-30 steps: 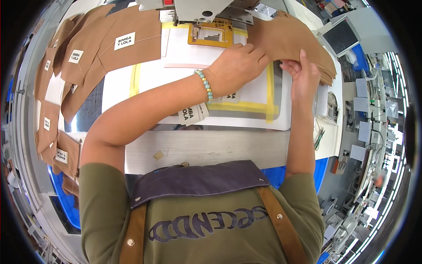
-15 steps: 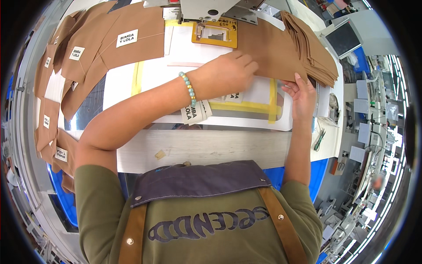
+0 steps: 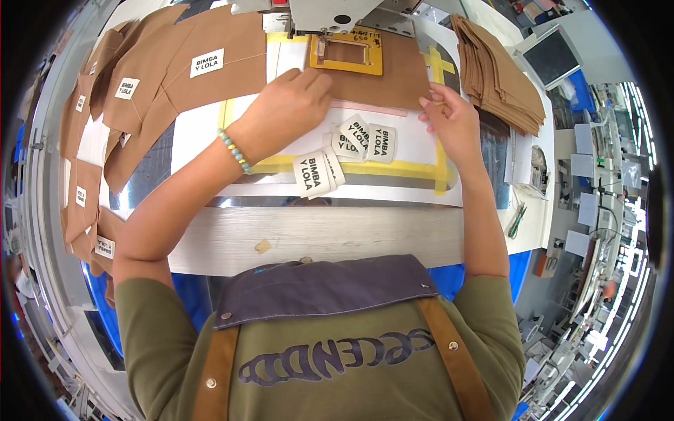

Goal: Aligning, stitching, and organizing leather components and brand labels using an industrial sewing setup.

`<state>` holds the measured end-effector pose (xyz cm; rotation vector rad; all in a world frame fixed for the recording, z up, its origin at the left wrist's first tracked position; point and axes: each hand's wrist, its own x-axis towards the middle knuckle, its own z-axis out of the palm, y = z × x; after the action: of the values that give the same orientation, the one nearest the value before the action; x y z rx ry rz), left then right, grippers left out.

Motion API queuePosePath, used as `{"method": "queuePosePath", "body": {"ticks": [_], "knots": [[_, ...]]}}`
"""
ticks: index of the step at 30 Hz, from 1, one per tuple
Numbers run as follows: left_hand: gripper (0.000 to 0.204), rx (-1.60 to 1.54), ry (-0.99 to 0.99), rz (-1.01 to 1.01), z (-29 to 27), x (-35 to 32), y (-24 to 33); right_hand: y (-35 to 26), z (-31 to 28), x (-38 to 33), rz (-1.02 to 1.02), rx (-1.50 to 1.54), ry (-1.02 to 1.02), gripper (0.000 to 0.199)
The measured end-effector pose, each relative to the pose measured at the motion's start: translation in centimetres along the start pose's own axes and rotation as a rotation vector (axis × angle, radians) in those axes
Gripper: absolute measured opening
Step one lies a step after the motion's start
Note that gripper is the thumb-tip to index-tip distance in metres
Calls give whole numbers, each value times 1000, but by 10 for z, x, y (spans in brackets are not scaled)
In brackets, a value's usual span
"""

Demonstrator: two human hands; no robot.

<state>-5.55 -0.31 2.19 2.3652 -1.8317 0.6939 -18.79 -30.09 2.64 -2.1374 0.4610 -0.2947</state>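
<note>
A brown fabric piece (image 3: pixel 393 81) lies flat on the white sewing bed, partly under a yellow rectangular frame (image 3: pixel 347 55) of the machine. My left hand (image 3: pixel 284 109) rests palm down on the fabric's left edge, fingers spread. Over at the fabric's right corner my right hand (image 3: pixel 449 116) presses down with its fingertips. Several white printed labels (image 3: pixel 354 140) lie loose between my hands, just below the fabric. Neither hand grips anything.
A stack of brown fabric pieces (image 3: pixel 502 70) sits at the right. Sewn brown pieces with labels (image 3: pixel 161 77) trail off to the left. The sewing machine head (image 3: pixel 337 14) is at the top. Small snips (image 3: pixel 517 219) lie at the right, a screen (image 3: pixel 551 56) beyond.
A brown fabric piece came from the right stack and now lies under the yellow frame. Both hands moved up and now flatten it; the labels my left arm covered are in view.
</note>
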Motion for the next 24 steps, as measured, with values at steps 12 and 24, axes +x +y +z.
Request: {"method": "queuePosePath", "body": {"ticks": [12, 24], "knots": [[53, -185, -83, -286, -15, -62, -2, -3, 10, -33, -663, -729, -231, 60], [58, -320, -85, -376, -13, -70, 3, 4, 0, -27, -643, -709, -293, 63]]}}
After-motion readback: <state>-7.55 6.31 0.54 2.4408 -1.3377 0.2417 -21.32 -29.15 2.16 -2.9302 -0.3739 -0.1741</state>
